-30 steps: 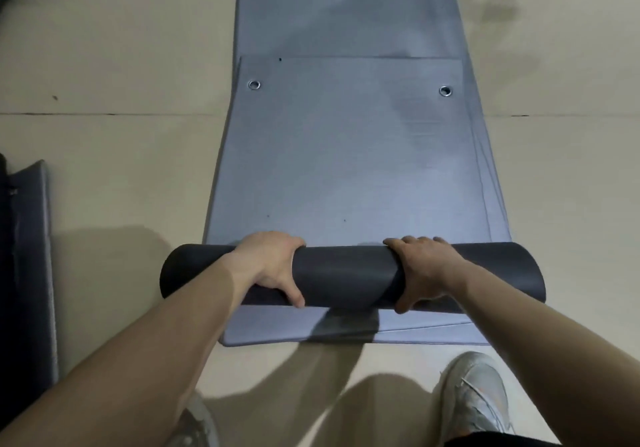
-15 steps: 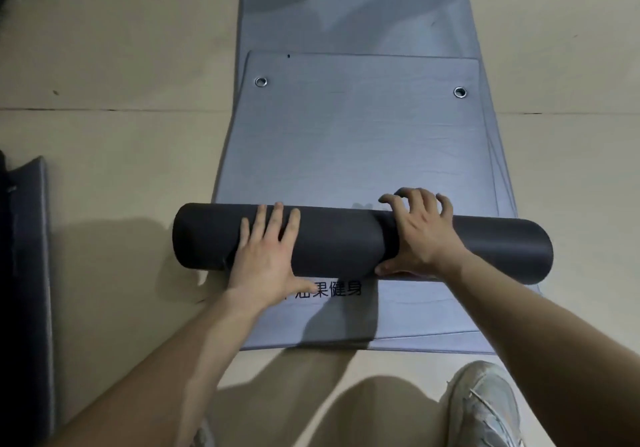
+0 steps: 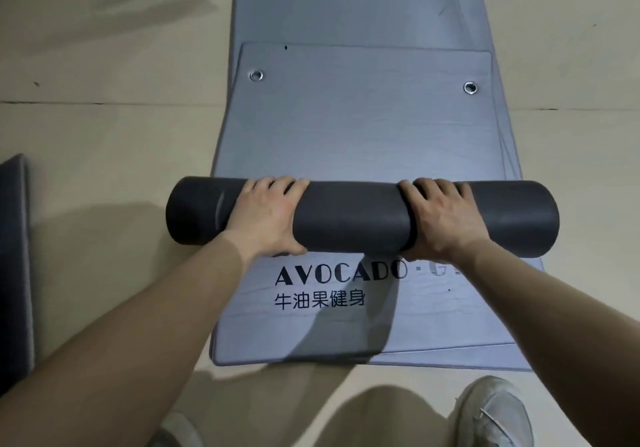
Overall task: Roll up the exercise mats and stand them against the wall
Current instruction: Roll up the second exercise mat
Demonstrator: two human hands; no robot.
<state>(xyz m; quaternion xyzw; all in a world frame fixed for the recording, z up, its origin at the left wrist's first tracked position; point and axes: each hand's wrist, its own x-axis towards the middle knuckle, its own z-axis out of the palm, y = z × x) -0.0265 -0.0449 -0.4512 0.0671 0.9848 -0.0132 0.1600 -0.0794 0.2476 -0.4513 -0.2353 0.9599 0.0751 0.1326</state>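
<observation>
A dark grey rolled mat (image 3: 349, 221) lies crosswise on a stack of flat grey mats. My left hand (image 3: 266, 218) grips the roll left of its middle, fingers curled over the top and thumb on the near side. My right hand (image 3: 443, 221) grips it the same way right of the middle. Beyond the roll, the unrolled stretch of this mat (image 3: 363, 128) ends in two metal eyelets. Nearer to me lies the uncovered mat below (image 3: 311, 329), printed "AVOCADO". A third, longer mat (image 3: 346, 3) runs on ahead.
The edge of a dark mat (image 3: 14, 256) lies on the beige floor at the far left. My right shoe (image 3: 491, 408) and my left shoe (image 3: 176, 429) stand just behind the mats' near edge. Bare floor (image 3: 104, 135) lies on both sides.
The roll has travelled away from me along the mat and grown thicker, uncovering the printed mat beneath. My left hand went from lying flat on the roll to curling over it.
</observation>
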